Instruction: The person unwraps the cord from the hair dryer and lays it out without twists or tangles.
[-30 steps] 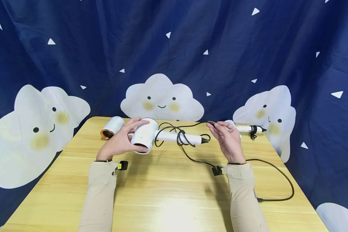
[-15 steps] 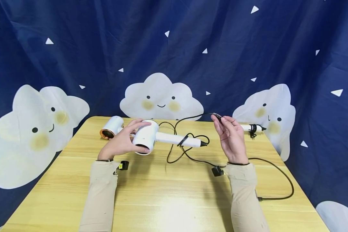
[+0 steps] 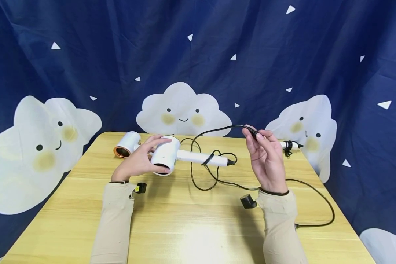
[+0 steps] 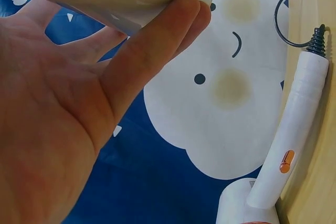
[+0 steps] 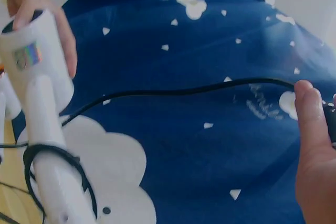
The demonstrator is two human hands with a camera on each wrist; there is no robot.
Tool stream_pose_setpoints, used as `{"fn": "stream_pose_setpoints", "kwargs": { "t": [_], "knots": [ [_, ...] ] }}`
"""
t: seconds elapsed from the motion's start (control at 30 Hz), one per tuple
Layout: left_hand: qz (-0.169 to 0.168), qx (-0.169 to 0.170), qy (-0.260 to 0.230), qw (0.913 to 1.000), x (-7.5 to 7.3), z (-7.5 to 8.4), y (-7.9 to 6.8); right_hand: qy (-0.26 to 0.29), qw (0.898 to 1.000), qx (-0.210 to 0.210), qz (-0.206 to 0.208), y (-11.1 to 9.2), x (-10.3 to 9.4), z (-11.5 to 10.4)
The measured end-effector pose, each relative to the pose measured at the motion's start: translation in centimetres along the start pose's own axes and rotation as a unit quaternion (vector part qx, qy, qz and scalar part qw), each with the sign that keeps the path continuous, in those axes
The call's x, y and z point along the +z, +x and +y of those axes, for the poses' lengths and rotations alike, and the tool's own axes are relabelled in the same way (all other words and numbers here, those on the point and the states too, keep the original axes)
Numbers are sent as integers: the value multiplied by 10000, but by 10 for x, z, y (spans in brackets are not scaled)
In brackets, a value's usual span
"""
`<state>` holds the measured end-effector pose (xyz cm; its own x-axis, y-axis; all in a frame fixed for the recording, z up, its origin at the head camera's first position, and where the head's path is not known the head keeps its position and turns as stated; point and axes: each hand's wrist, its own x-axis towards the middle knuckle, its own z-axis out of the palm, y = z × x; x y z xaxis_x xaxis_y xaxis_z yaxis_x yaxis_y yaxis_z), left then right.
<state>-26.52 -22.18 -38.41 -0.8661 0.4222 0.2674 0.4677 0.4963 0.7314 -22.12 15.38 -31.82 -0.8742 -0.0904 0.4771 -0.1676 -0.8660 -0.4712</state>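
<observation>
My left hand (image 3: 140, 157) grips the barrel of a white hair dryer (image 3: 201, 157), thumb at the near rim and fingers over the far one. The dryer's handle points right, with a loose loop of its black cord (image 3: 204, 189) around it. At the right, raised above the table, my right hand (image 3: 268, 161) pinches a black ribbed piece of cord between thumb and fingers. From there the cord runs left toward the handle, stretched in the right wrist view. The left wrist view has the barrel at the top, above my fingers (image 4: 152, 51).
Behind my left hand lies a second white hair dryer (image 3: 128, 143) with a copper rim. Another white handle (image 3: 285, 145), its cord wrapped up, lies behind my right hand. A black cable (image 3: 330, 205) curves across the wooden table (image 3: 184, 227) at the right.
My right hand has moved right and toward me with the cord, turning its palm more into view. The cord's loops around the handle have loosened and widened. My left hand keeps its grip.
</observation>
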Motion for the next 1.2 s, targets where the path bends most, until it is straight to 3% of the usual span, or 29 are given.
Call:
{"fn": "stream_pose_setpoints", "kwargs": {
  "t": [0.23,0.47,0.6,0.7,0.8,0.9,1.1,1.2],
  "knots": [
    [72,-82,61,9999,0,-2,0,638,9930,-136,-981,-10,18,-3],
    [111,-154,18,9998,-1,-4,-1,872,9736,-132,-2108,-21,31,-2],
    [198,-151,-10,9997,-2,-6,-1,901,9495,-109,-3005,-25,37,-1],
    [296,-205,-47,9993,-3,-6,-1,859,9211,208,-3792,-26,40,-1],
    [386,-187,-136,9990,-4,-6,-1,216,8972,451,-4387,-25,40,-1],
    [454,-104,-210,9987,-6,-4,-1,-722,8814,594,-4630,-24,34,1],
    [518,-19,-267,9983,-7,-1,-2,-1795,8607,1877,-4380,-19,15,8],
    [592,-29,-340,9977,-7,-2,-3,-2506,8388,2605,-4071,-17,8,12]
  ]
}}
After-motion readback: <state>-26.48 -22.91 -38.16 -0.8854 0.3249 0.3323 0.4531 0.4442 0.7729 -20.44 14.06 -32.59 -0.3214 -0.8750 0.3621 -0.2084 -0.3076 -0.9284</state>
